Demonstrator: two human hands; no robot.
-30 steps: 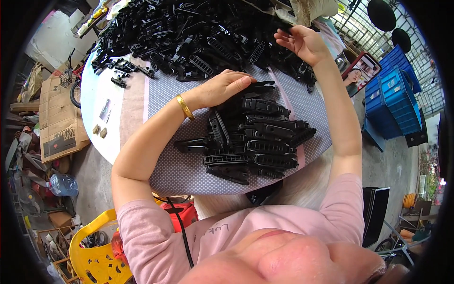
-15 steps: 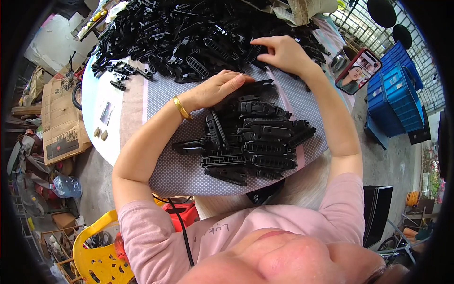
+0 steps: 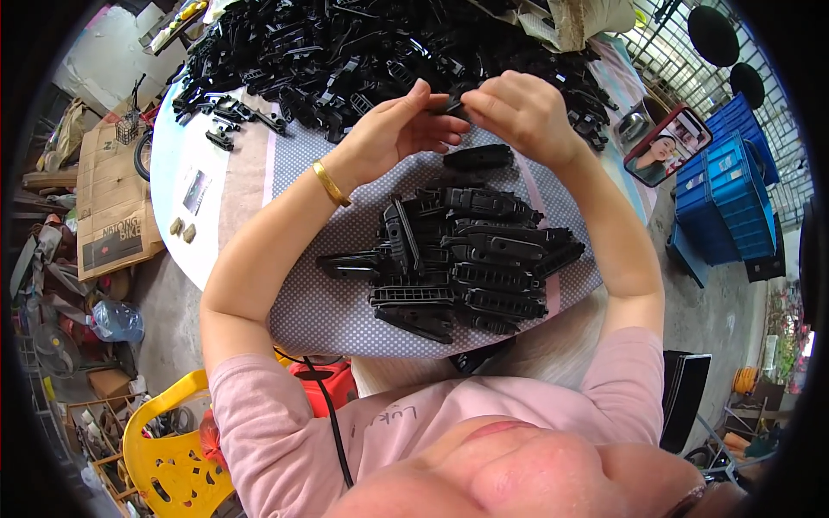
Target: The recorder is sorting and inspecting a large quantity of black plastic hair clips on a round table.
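My right hand (image 3: pixel 527 116) pinches a small dark piece, seemingly a black plastic part (image 3: pixel 452 106), between thumb and fingers over the front of a large heap of black plastic parts (image 3: pixel 345 60). Beside it is my left hand (image 3: pixel 393 134), a gold bangle on its wrist, with thumb and fingers apart around the near end of that piece. Just below the hands a single black part (image 3: pixel 479 157) lies on the dotted cloth. Closer to me sits a stacked group of long, ribbed black parts (image 3: pixel 496 250), several side by side.
The round table wears a dotted cloth (image 3: pixel 324 319). A phone (image 3: pixel 667 145) leans at its right edge by a metal cup (image 3: pixel 635 125). Two small brown lumps (image 3: pixel 183 230) lie on the left. Blue crates (image 3: pixel 721 194) stand right, a yellow chair (image 3: pixel 177 449) lower left.
My right hand has drawn back from the heap with a small piece in its fingers. My left hand has lifted off the single part and turned, its fingers opening toward the right hand.
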